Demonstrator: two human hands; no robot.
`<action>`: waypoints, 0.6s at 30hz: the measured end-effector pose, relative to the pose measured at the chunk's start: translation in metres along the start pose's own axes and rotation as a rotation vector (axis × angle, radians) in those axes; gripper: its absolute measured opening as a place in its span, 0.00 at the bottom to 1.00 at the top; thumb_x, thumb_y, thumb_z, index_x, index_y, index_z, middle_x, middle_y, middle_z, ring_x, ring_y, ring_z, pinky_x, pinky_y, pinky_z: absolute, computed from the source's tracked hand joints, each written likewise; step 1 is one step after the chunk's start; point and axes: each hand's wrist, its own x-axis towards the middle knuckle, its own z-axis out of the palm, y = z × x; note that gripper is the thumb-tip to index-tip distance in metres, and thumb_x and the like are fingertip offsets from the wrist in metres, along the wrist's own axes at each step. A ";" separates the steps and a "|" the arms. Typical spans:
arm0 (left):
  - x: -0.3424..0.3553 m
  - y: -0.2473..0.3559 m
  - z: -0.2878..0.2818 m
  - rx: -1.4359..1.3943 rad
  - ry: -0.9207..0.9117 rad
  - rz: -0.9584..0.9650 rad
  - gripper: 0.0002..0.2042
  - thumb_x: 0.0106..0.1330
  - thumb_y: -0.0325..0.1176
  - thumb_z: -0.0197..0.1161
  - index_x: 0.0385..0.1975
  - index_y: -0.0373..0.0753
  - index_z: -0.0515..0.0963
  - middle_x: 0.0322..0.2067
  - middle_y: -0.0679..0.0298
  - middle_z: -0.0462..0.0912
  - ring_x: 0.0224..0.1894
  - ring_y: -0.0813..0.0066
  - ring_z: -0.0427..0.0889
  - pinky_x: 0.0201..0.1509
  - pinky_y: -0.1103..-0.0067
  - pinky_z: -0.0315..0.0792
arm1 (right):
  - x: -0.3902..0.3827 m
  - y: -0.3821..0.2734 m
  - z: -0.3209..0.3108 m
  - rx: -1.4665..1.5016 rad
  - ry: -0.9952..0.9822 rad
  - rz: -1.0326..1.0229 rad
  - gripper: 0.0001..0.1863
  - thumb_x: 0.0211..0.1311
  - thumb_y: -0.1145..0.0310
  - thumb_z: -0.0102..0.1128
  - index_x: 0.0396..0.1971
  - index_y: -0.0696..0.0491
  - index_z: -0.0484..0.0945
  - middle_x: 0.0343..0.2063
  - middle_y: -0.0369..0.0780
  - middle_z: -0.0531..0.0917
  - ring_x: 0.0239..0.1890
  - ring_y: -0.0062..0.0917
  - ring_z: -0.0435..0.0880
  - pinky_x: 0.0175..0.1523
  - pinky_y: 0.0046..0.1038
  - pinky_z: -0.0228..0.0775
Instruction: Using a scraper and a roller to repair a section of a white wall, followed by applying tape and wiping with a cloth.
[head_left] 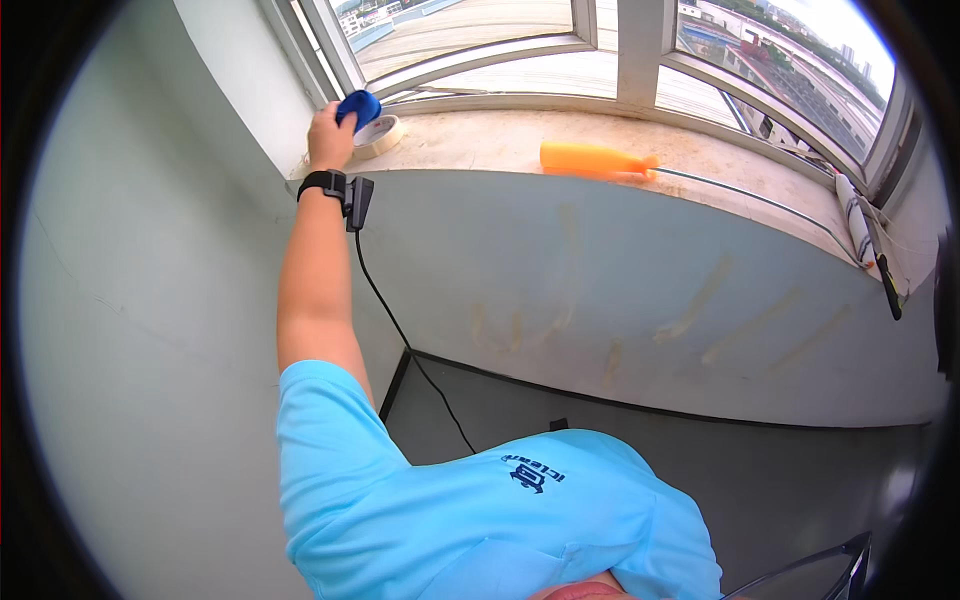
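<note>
My left hand (331, 137) reaches to the far left corner of the windowsill, its fingers closed on a rounded blue object (359, 106). The exact kind of this object I cannot make out. Right beside it a cream roll of masking tape (378, 137) lies flat on the sill. Farther right rests a paint roller with an orange handle (595, 158); its thin metal rod runs to a white roller sleeve (855, 220) at the sill's right end. My right hand is out of view.
The pale, stained windowsill (480, 140) runs under the window frame (637, 60). A black-handled tool (887, 285) pokes over the sill's right edge. From a black device (359, 204) on my left wrist a cable (400, 325) hangs down. Wall (130, 300) stands close on the left.
</note>
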 end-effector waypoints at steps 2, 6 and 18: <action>0.009 -0.009 -0.010 -0.592 0.119 -0.290 0.07 0.54 0.29 0.58 0.27 0.32 0.72 0.24 0.60 0.76 0.30 0.72 0.76 0.28 0.75 0.70 | -0.023 0.022 -0.004 0.071 0.044 0.127 0.16 0.54 0.58 0.52 0.32 0.57 0.73 0.27 0.42 0.76 0.28 0.27 0.74 0.34 0.27 0.66; 0.014 0.030 -0.056 -1.386 0.536 -0.174 0.09 0.60 0.26 0.52 0.39 0.31 0.67 0.37 0.58 0.73 0.36 0.70 0.75 0.42 0.73 0.74 | -0.051 0.036 -0.028 0.321 0.156 0.217 0.16 0.56 0.56 0.50 0.28 0.55 0.73 0.22 0.39 0.75 0.23 0.25 0.72 0.27 0.25 0.64; -0.144 0.336 -0.158 -1.310 -0.145 0.183 0.17 0.61 0.29 0.52 0.49 0.31 0.65 0.43 0.55 0.74 0.44 0.74 0.73 0.50 0.81 0.67 | -0.041 -0.025 -0.439 1.106 0.703 -0.471 0.18 0.61 0.60 0.49 0.48 0.53 0.68 0.34 0.32 0.75 0.32 0.11 0.71 0.33 0.15 0.61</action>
